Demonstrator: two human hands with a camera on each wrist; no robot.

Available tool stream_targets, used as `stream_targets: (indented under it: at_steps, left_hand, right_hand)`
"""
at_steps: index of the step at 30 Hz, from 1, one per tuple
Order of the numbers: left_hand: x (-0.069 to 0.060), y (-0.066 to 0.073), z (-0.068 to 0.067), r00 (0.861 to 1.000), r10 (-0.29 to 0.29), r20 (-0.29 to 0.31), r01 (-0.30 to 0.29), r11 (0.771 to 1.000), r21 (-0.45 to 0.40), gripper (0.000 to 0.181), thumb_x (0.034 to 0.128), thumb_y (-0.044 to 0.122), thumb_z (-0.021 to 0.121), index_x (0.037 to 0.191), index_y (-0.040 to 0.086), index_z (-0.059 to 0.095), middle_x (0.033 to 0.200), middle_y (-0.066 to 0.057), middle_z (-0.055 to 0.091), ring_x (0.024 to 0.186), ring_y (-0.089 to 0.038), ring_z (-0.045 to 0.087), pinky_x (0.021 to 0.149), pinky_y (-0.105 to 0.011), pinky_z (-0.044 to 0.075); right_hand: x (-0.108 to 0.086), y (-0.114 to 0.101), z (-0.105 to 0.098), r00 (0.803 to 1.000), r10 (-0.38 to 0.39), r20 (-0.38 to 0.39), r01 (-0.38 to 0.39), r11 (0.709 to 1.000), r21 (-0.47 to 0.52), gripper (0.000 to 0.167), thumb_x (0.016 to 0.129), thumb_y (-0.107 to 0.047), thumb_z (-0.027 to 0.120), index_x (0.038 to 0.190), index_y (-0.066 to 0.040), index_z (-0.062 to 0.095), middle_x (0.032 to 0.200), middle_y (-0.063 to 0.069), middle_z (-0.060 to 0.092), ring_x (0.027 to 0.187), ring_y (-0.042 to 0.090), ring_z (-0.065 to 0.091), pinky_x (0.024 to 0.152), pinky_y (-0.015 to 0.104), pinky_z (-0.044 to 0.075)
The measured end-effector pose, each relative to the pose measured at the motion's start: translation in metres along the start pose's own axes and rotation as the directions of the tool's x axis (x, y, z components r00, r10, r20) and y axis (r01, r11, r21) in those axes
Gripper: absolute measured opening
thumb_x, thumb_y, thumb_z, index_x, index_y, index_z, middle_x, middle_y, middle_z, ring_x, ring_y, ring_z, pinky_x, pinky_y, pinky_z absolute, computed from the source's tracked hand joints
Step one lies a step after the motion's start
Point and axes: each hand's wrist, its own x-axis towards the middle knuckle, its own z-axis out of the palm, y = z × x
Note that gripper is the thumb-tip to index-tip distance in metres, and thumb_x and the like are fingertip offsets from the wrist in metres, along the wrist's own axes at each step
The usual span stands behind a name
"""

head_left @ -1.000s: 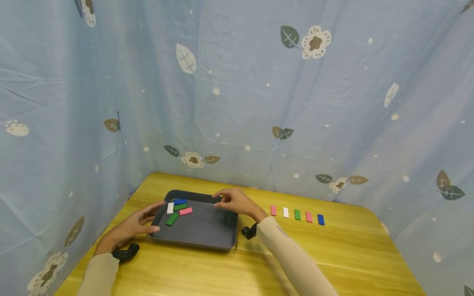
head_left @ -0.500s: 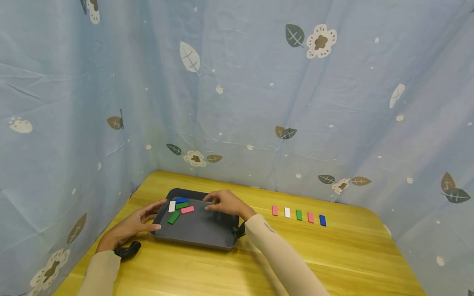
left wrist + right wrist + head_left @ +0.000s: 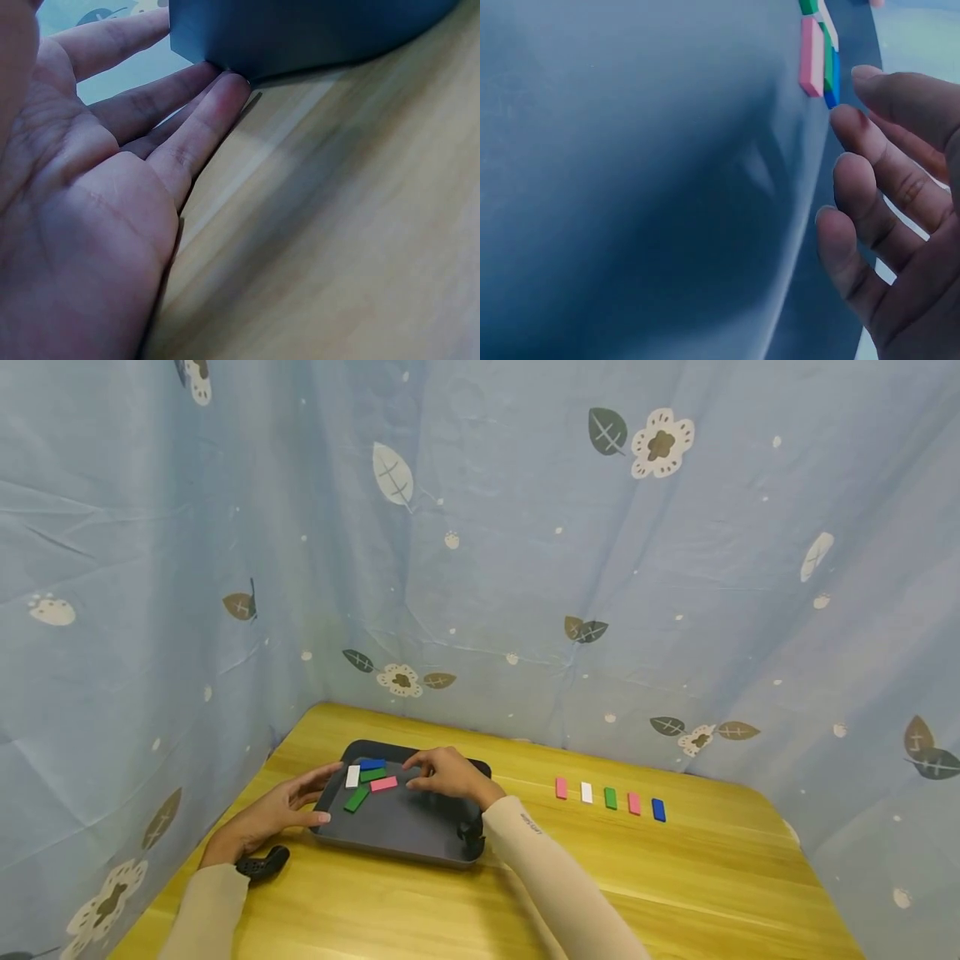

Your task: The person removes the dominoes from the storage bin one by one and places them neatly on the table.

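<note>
A dark grey tray [image 3: 397, 831] stands on the left part of the wooden table. In its far left corner lie a white block [image 3: 352, 776], a blue block [image 3: 372, 764], two green blocks, one [image 3: 356, 799] apart from the other [image 3: 372, 774], and a pink block [image 3: 384, 783]. My left hand [image 3: 273, 814] is at the tray's left side; in the left wrist view its extended fingers [image 3: 214, 112] touch the tray's outer wall. Over the tray hovers my right hand [image 3: 450, 774], just right of the pink block. Its fingers [image 3: 855, 180] bend loosely, with nothing between them.
Right of the tray, a spaced row on the table [image 3: 675, 877] runs pink [image 3: 561, 788], white [image 3: 587, 792], green [image 3: 611, 798], pink [image 3: 634, 803] and blue [image 3: 658, 810]. A patterned blue curtain [image 3: 487, 568] hangs behind and at both sides.
My right hand has moved left over the tray, closer to the blocks. The left hand stays at the tray's left side, and the blocks lie as before.
</note>
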Motion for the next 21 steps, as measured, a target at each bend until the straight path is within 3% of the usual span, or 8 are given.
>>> stream_targets:
  at_steps: [7,10,12,14,17,19,21]
  left_hand:
    - [-0.002,0.0,0.001,1.0,0.014,-0.003,-0.014,1.0,-0.002,0.084,0.0966,0.005,0.071,0.165,0.017,0.025,0.169,-0.017,0.015,0.148,-0.051,0.021,0.098,-0.03,0.05]
    - [-0.003,0.0,0.002,1.0,0.008,0.001,-0.008,1.0,0.0,0.083,0.0972,0.006,0.071,0.165,0.018,0.024,0.169,-0.016,0.014,0.149,-0.051,0.02,0.102,-0.035,0.048]
    - [-0.004,0.0,0.002,1.0,0.005,0.005,-0.005,1.0,0.004,0.082,0.0978,0.006,0.07,0.165,0.018,0.024,0.169,-0.015,0.013,0.15,-0.05,0.018,0.105,-0.042,0.046]
    - [-0.004,0.0,0.002,1.0,0.004,0.005,-0.004,1.0,0.015,0.082,0.0981,0.006,0.07,0.165,0.019,0.024,0.17,-0.015,0.013,0.15,-0.049,0.018,0.108,-0.048,0.043]
    - [-0.003,0.001,0.002,1.0,0.006,0.003,-0.006,1.0,0.027,0.082,0.0983,0.007,0.07,0.165,0.021,0.024,0.17,-0.014,0.014,0.15,-0.049,0.019,0.109,-0.053,0.041]
    - [-0.003,0.001,0.001,1.0,0.008,-0.002,-0.008,0.999,0.032,0.082,0.0983,0.007,0.07,0.165,0.021,0.025,0.169,-0.014,0.015,0.15,-0.048,0.02,0.109,-0.053,0.041]
    - [-0.002,0.001,0.0,1.0,0.011,-0.002,-0.011,0.999,0.034,0.082,0.0983,0.007,0.07,0.165,0.022,0.025,0.169,-0.013,0.015,0.15,-0.048,0.02,0.109,-0.054,0.041]
  right_hand:
    - [0.005,0.005,0.011,0.997,0.071,-0.007,-0.071,0.997,-0.014,0.038,0.097,-0.023,0.075,0.132,-0.01,0.07,0.08,-0.003,0.074,0.064,0.013,0.068,0.065,0.021,0.05]
    - [0.007,0.006,0.016,0.996,0.094,0.005,-0.094,0.995,-0.04,0.038,0.097,-0.025,0.075,0.132,-0.011,0.071,0.077,-0.005,0.073,0.063,0.01,0.066,0.07,0.026,0.054]
    - [0.008,0.006,0.019,0.995,0.103,0.003,-0.103,0.992,-0.071,0.037,0.097,-0.027,0.075,0.13,-0.012,0.072,0.075,-0.008,0.072,0.063,0.007,0.064,0.083,0.029,0.055]
    - [0.009,0.005,0.02,0.994,0.107,-0.003,-0.106,0.99,-0.092,0.035,0.096,-0.027,0.076,0.128,-0.013,0.073,0.074,-0.009,0.071,0.064,0.004,0.062,0.086,0.031,0.055]
    - [0.011,0.004,0.022,0.993,0.118,-0.019,-0.119,0.987,-0.111,0.032,0.095,-0.028,0.077,0.125,-0.015,0.075,0.075,-0.012,0.069,0.064,0.002,0.061,0.082,0.027,0.055]
    - [0.012,0.004,0.022,0.992,0.126,-0.027,-0.128,0.986,-0.109,0.03,0.095,-0.027,0.077,0.123,-0.016,0.076,0.076,-0.011,0.069,0.064,0.003,0.061,0.069,0.025,0.053]
    - [0.014,0.003,0.023,0.991,0.129,-0.035,-0.132,0.984,-0.116,0.028,0.095,-0.027,0.078,0.121,-0.018,0.077,0.077,-0.012,0.069,0.065,0.002,0.06,0.065,0.022,0.051]
